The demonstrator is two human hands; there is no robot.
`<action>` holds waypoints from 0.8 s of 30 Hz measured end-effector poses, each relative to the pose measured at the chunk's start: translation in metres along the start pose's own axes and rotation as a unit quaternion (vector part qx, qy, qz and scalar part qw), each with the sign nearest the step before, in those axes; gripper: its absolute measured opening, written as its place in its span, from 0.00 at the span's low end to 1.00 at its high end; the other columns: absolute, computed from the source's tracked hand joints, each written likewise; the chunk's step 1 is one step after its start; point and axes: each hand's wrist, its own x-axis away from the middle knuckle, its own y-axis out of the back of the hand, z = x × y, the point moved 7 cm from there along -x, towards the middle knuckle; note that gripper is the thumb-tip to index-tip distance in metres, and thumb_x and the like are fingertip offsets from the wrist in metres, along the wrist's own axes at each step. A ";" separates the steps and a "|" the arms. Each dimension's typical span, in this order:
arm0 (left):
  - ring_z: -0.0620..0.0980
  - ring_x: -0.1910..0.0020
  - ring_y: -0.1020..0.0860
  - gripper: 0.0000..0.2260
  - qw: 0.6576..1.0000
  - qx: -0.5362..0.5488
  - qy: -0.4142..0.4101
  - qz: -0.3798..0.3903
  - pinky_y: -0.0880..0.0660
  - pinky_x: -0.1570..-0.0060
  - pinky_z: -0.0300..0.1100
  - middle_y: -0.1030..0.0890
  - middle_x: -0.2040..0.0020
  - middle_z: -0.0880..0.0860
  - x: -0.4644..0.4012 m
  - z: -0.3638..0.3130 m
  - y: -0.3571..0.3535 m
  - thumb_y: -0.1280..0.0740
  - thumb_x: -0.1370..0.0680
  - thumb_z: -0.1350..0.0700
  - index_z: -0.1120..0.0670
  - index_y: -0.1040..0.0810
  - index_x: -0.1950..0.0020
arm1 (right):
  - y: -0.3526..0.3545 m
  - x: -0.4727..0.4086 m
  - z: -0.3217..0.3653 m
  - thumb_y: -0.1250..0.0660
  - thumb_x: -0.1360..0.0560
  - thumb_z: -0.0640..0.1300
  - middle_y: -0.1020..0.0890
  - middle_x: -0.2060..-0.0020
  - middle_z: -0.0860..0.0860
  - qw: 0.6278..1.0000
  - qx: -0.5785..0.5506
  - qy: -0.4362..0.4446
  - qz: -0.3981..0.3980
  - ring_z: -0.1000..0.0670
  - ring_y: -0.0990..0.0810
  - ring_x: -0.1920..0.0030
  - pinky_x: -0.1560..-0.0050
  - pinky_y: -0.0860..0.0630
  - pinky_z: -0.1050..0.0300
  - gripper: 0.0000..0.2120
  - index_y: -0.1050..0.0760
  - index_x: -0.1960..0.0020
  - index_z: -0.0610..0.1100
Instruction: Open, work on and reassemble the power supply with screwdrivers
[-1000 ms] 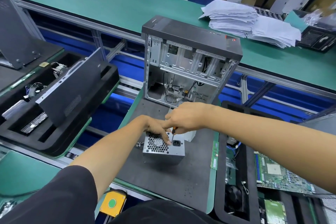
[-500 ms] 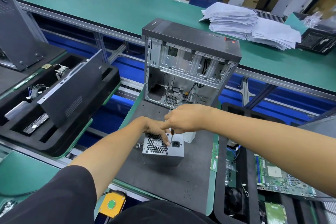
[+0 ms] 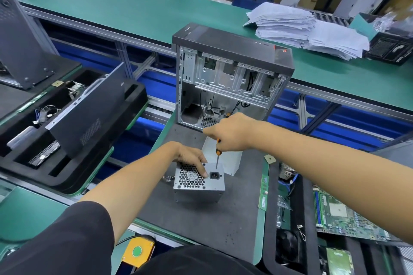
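Fingers (image 3: 202, 168) of your left hand (image 3: 190, 156) press down the small silver perforated-metal power supply (image 3: 199, 179) mid-mat, your right hand (image 3: 230, 133) clenching the orange-handled screwdriver (image 3: 217, 156) on its far top edge; casing seemingly closed, most work remains.

An open computer case (image 3: 232, 82) stood upright at the grey mat's (image 3: 190, 219) far edge. Stacked papers (image 3: 306, 29) lay on the green tabletop (image 3: 111, 0) behind. A circuit board (image 3: 342, 216) sat at the right; a yellow button box (image 3: 137, 251) sat near the front edge.

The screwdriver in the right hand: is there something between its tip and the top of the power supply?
Nothing visible. The screwdriver shaft runs straight down from the right hand to the power supply top, near the socket. The left hand holds the supply beside it, not under the tip.
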 end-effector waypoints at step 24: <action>0.51 0.53 0.17 0.19 1.000 -0.025 0.012 -0.015 0.20 0.48 0.48 0.14 0.44 0.57 0.001 0.004 0.002 0.24 0.24 0.45 0.56 0.19 0.40 | -0.165 -0.064 -0.059 0.43 0.21 0.32 0.28 0.37 0.43 0.981 -0.093 -0.167 0.032 0.38 0.22 0.52 0.51 0.29 0.49 0.29 0.39 0.26 0.56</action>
